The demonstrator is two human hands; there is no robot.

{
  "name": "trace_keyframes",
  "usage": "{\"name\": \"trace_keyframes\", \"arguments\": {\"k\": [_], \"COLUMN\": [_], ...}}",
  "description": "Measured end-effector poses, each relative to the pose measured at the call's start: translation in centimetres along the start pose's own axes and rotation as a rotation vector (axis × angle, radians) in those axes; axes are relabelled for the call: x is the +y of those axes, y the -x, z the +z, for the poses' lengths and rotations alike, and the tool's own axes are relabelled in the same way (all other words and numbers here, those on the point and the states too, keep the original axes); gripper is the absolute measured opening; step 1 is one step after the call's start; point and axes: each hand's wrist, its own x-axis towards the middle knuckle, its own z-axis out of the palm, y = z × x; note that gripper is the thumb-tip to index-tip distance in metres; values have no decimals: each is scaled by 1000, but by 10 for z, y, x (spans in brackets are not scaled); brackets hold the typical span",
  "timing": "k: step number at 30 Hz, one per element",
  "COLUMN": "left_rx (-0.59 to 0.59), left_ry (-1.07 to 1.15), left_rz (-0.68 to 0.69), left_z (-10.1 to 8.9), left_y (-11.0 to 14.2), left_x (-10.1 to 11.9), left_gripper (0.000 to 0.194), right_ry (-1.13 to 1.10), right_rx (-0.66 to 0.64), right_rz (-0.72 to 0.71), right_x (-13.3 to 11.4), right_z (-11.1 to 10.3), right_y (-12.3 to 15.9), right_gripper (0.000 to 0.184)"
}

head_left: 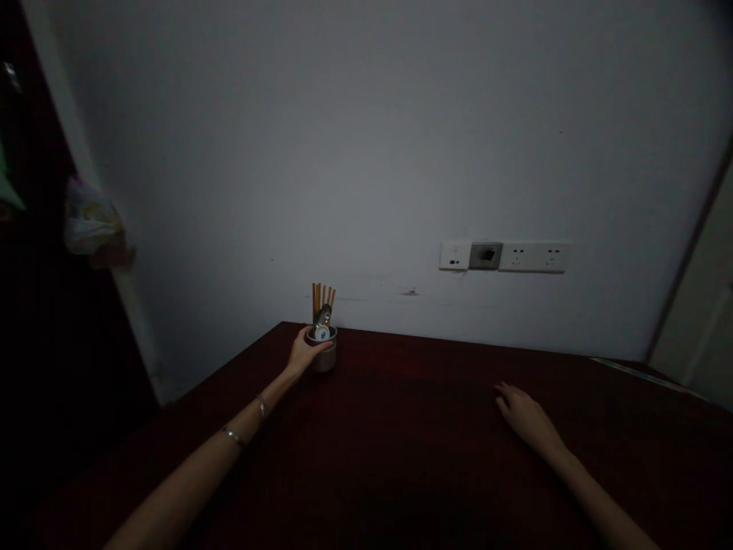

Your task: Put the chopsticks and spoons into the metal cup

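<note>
My left hand (303, 354) is wrapped round a grey, round utensil holder (326, 360) near the table's back left corner, thumb across its front. Several wooden chopsticks (324, 296) stand up out of it. With them are a white spoon (322, 333) with a small blue mark and some shiny metal utensils (324, 315), whose kind is hard to make out. The holder stands upright on the dark red table (401, 405). Well to the right, my right hand (524, 412) lies on the tabletop with its fingers loosely stretched and holds nothing.
A pale wall rises behind the table, with a row of sockets and switch plates (532, 257) above its right part. A flat strip (647, 376) lies along the back right edge. A plastic bag (92, 221) hangs at left beside a dark doorway.
</note>
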Motion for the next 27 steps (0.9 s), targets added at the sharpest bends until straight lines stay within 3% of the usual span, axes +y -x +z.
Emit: {"name": "trace_keyframes", "arguments": {"k": [3,7,19,27], "left_rx": [45,93,60,10], "left_ry": [-49,-53,-42,-35], "left_rz": [-55,-62,-4,11], "left_z": [-26,-41,-37,-37], "left_y": [-2,-3,-6,-3], "left_x": [-14,-23,-41,-51], "left_gripper": [67,67,68,84], "right_ry": [7,32,10,-8], "right_rx": [-19,-34,-5,18], "right_rz": [-11,-18,-39,-45], "right_x": [5,12,17,17], "right_z": [5,12,17,19], "right_y": [-2,-6,-6,-5], "right_gripper": [43,45,46,47]}}
